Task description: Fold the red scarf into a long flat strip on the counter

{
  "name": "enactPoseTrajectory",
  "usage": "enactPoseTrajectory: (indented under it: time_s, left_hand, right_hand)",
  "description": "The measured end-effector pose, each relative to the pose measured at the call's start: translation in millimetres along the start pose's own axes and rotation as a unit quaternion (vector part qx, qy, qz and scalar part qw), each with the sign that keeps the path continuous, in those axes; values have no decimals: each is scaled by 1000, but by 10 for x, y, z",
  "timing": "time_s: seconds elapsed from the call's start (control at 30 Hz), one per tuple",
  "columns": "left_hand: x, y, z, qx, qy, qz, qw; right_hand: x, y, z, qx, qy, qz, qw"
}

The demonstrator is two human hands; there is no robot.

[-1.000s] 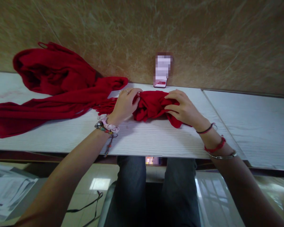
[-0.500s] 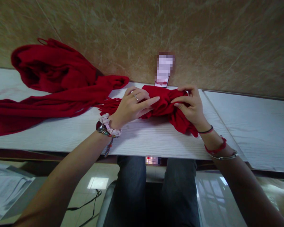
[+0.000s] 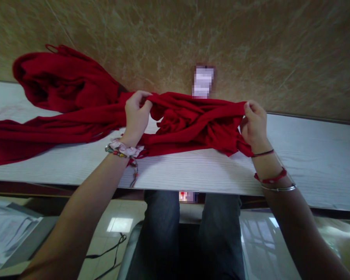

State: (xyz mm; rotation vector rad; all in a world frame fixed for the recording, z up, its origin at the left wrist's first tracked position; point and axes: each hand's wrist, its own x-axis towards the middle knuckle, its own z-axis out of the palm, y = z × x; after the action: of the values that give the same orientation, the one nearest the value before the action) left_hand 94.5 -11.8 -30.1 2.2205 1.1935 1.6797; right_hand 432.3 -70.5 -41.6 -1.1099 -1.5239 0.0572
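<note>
A red scarf (image 3: 192,128) is stretched between my two hands above the white tabletop. My left hand (image 3: 137,114) pinches its left end between thumb and fingers. At the other end, the thumb and fingers of my right hand (image 3: 254,122) are closed on the upper right corner. The cloth is loosely gathered, with a bunched fold near its middle, and its lower part hangs toward the table. Fringe shows faintly near my left wrist. Close to my left hand, a larger heap of red fabric (image 3: 67,81) leans on the wall, and a long red strip lies in front of it.
A phone with a blurred screen (image 3: 203,81) stands against the brown marbled wall (image 3: 151,39), behind the scarf. The white table (image 3: 309,155) has its front edge just above my knees. Papers (image 3: 11,229) lie in a grey tray at lower left.
My hands have moved apart, the left one leftward and the right one rightward. Between them the bunched scarf has spread out and been lifted, now covering the phone's lower end.
</note>
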Motion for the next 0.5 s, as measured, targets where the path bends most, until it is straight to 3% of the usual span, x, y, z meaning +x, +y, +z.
enactPoseTrajectory:
  time_s: [0.1,0.17,0.23,0.37,0.43,0.5]
  left_hand:
    - [-46,-29,57,47,-70,-29,996]
    - [-88,20,63,84,-79,10,993]
    - [-121,104,39,104,-58,88,989]
    - [-184,348,-29,88,-34,257,962]
    - [-217,478,-33,80,-76,314,943]
    - [-242,578,-12,86,-144,330,929]
  right_hand:
    - [-43,75,105,-69,-6,87,994]
    - [-92,49,174,-129,-48,101,985]
    - [-130,-7,207,-152,-76,103,980]
    - [-139,-190,140,-153,-66,47,985]
    - [-124,-327,66,-144,-57,-9,988]
    - [-112,-486,-5,-124,-70,-66,988]
